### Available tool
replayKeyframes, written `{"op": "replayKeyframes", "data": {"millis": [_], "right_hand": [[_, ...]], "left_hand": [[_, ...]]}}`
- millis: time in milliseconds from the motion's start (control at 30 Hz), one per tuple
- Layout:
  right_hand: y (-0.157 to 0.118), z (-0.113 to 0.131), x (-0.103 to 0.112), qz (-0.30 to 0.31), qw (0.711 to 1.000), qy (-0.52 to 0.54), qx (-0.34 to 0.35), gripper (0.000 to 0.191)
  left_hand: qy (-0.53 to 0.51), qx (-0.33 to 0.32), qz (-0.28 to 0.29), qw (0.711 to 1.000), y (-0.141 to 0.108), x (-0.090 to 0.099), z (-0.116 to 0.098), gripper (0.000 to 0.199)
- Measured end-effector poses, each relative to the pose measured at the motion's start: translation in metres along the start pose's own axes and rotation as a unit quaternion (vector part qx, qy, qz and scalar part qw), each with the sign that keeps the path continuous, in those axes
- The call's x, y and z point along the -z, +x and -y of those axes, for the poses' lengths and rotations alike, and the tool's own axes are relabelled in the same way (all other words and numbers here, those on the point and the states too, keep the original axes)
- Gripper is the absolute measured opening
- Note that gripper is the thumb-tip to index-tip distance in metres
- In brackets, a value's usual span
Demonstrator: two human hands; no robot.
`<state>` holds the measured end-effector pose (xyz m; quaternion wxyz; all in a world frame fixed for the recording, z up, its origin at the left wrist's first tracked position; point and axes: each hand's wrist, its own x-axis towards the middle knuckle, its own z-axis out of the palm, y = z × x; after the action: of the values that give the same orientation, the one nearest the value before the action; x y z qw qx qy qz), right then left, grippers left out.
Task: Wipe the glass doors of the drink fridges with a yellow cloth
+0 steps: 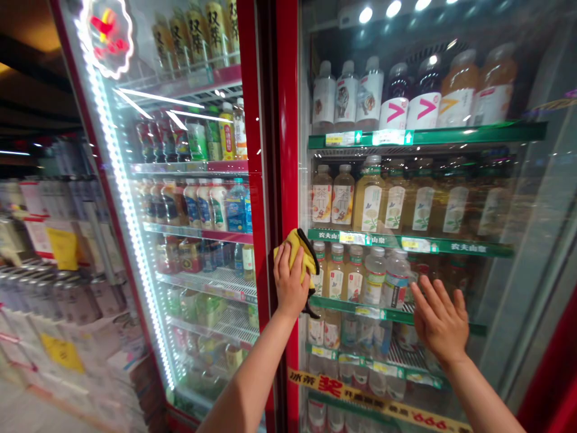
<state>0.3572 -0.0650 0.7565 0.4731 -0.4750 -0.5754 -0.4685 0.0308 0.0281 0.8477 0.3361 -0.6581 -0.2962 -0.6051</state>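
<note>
- Left of the frame: a cooler (pixel 205 224) with lit drink shelves.
- Centre: the left forearm slants up from the bottom edge; the left hand (pixel 290 278) lies back outward, fingers pointing up, gripping a bunched yellow cloth (pixel 303 241) against the red door frame (pixel 289 150).
- Right of centre, lower: the right hand (pixel 440 322) holds nothing, fingers spread and tilted up-left, palm towards the glass door (pixel 525 240); whether it touches, I cannot tell.

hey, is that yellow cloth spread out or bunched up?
Bunched up: the cloth shows folds under the left hand, its black edge bent.
</note>
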Motion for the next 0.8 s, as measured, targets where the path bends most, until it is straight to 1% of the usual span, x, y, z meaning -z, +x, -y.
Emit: {"op": "replayKeyframes", "data": {"millis": [67, 100, 133, 167, 233, 300, 400, 467, 500, 567, 700, 767, 800], "right_hand": [[0.000, 0.000, -0.001, 0.000, 1.000, 0.002, -0.003, 0.065], [0.000, 0.000, -0.001, -0.001, 1.000, 0.003, -0.004, 0.065], [0.000, 0.001, -0.001, -0.001, 1.000, 0.005, -0.004, 0.065], [0.000, 0.001, 0.000, -0.001, 1.000, 0.007, -0.003, 0.065], [0.001, 0.001, 0.000, -0.001, 1.000, 0.012, -0.003, 0.064], [0.001, 0.002, 0.000, -0.002, 1.000, 0.016, -0.003, 0.063], [0.003, 0.004, 0.000, -0.007, 1.000, 0.020, -0.006, 0.063], [0.003, 0.004, 0.000, -0.008, 1.000, 0.019, -0.006, 0.063], [0.003, 0.004, 0.000, -0.008, 1.000, 0.018, -0.005, 0.063], [0.004, 0.004, -0.001, -0.008, 1.000, 0.016, -0.005, 0.063], [0.002, 0.003, -0.004, -0.009, 1.000, 0.012, -0.003, 0.064], [0.001, 0.003, -0.005, -0.006, 1.000, 0.013, -0.003, 0.065], [0.000, 0.003, -0.005, -0.005, 1.000, 0.013, -0.005, 0.065]], "left_hand": [[-0.001, -0.015, 0.011, 1.000, -0.021, 0.002, -0.001, 0.068], [-0.004, -0.017, 0.015, 1.000, -0.026, 0.003, -0.001, 0.068], [-0.007, -0.013, 0.015, 1.000, -0.026, 0.003, -0.001, 0.067], [-0.012, -0.004, 0.012, 1.000, -0.020, 0.002, 0.000, 0.066], [-0.023, 0.016, -0.001, 1.000, 0.005, 0.000, 0.003, 0.062], [-0.033, 0.022, -0.015, 0.999, 0.041, -0.003, 0.005, 0.058], [-0.035, 0.009, -0.026, 0.999, 0.094, -0.007, 0.007, 0.055], [-0.030, 0.009, -0.029, 0.999, 0.115, -0.008, 0.006, 0.056], [-0.026, 0.007, -0.029, 0.999, 0.118, -0.008, 0.006, 0.056], [-0.018, -0.017, -0.018, 1.000, 0.112, -0.006, 0.006, 0.060], [-0.016, -0.130, 0.036, 0.991, 0.075, 0.001, 0.013, 0.066], [-0.019, -0.148, 0.040, 0.988, 0.071, 0.003, 0.017, 0.066], [-0.020, -0.139, 0.034, 0.989, 0.077, 0.002, 0.019, 0.065]]}}
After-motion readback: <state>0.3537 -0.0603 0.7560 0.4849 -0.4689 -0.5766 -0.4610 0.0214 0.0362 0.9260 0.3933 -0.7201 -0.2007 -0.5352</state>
